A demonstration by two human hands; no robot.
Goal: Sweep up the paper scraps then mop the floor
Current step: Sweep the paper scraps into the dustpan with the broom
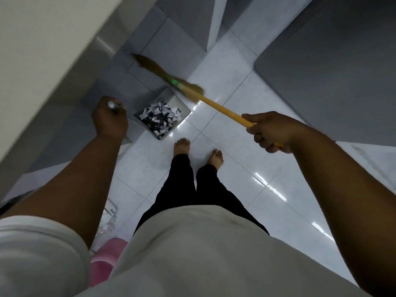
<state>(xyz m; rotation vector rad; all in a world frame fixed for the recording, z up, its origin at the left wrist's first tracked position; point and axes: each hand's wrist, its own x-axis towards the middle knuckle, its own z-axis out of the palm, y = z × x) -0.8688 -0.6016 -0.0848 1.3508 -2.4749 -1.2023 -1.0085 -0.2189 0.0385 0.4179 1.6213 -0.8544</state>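
A metal dustpan (181,105) sits on the white tiled floor ahead of my bare feet, filled with several black-and-white paper scraps (159,118). My left hand (109,118) grips the top of its upright metal handle (112,105). My right hand (271,131) grips the yellow handle of a broom (222,109). The broom's straw head (158,69) is lifted above and beyond the dustpan, blurred, with a green band at its neck.
A pale wall or door edge (53,61) runs along the left. Grey furniture panels (321,71) stand at the right and far end. A pink bucket (107,260) and a crumpled clear plastic bag (108,219) lie at my lower left. Glossy floor tiles (246,168) spread right of my feet.
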